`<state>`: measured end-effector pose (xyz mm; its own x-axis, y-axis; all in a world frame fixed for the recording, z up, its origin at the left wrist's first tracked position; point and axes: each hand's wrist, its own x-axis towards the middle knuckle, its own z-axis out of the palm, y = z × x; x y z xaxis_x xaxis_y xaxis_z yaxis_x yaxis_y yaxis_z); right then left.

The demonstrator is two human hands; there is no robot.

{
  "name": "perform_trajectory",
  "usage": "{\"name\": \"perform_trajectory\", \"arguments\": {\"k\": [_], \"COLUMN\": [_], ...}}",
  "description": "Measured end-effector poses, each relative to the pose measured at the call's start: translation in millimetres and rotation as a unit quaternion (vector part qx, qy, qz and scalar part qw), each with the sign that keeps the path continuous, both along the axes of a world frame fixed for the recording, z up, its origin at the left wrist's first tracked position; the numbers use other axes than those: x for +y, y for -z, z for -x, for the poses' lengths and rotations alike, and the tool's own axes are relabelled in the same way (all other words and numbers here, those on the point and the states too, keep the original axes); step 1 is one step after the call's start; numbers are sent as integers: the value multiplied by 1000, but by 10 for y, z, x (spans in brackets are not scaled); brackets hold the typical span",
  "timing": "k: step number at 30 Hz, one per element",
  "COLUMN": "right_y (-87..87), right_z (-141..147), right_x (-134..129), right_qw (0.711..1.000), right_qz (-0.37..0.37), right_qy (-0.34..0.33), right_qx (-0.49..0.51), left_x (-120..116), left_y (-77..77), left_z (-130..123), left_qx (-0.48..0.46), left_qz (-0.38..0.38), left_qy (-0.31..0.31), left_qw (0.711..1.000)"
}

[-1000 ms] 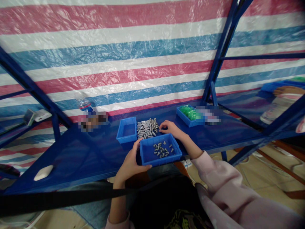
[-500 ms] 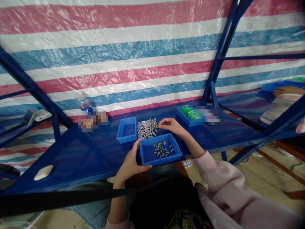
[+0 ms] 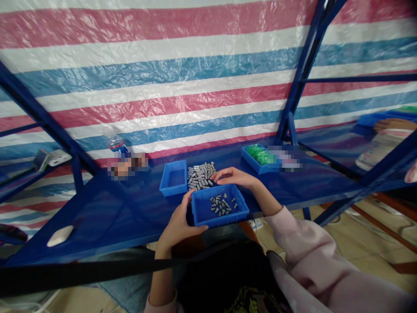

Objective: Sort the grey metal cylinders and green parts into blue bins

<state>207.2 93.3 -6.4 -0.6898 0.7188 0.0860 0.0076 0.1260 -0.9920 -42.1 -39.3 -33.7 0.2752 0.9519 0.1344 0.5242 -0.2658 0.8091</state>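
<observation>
My left hand [image 3: 178, 226] grips the left end of a blue tray [image 3: 202, 219] at the table's front edge, thumb in front and fingers behind. Several small metal screws [image 3: 220, 205] lie inside, mostly toward its right half. Behind the tray is a pile of grey metal cylinders and screws [image 3: 199, 174]. My right hand [image 3: 235, 177] is over the right edge of that pile, fingers bent and close together; whether its fingertips hold a piece is too small to tell. Left of the pile stands an empty blue tray [image 3: 174, 177].
A blue tray with green items [image 3: 257, 155] stands at the back right, a bottle [image 3: 117, 145] at the back left. A white object [image 3: 60, 235] lies at the table's left front. Blue metal frame posts [image 3: 295, 95] rise behind; another person's hand [image 3: 394, 125] is far right.
My right hand has moved slightly left and toward me, from the pile's right side to its front right edge. My left hand and the tray have stayed put.
</observation>
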Motion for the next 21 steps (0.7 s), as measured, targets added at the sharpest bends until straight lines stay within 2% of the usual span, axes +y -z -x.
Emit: {"name": "perform_trajectory", "arguments": {"k": [4, 8, 13, 21], "right_y": [91, 234, 314, 271], "right_z": [17, 22, 8, -27], "right_x": [80, 199, 261, 253], "right_qw": [997, 989, 981, 962], "right_qz": [-13, -70, -132, -224], "right_qy": [71, 123, 111, 70], "right_qx": [-25, -39, -88, -137], "left_x": [9, 13, 12, 3], "left_y": [-4, -7, -1, -4], "left_z": [-1, -4, -2, 14], "left_qx": [0, -5, -8, -9], "left_qz": [5, 5, 9, 8], "left_qy": [0, 2, 2, 6], "left_qw": [1000, 1000, 1000, 1000]}}
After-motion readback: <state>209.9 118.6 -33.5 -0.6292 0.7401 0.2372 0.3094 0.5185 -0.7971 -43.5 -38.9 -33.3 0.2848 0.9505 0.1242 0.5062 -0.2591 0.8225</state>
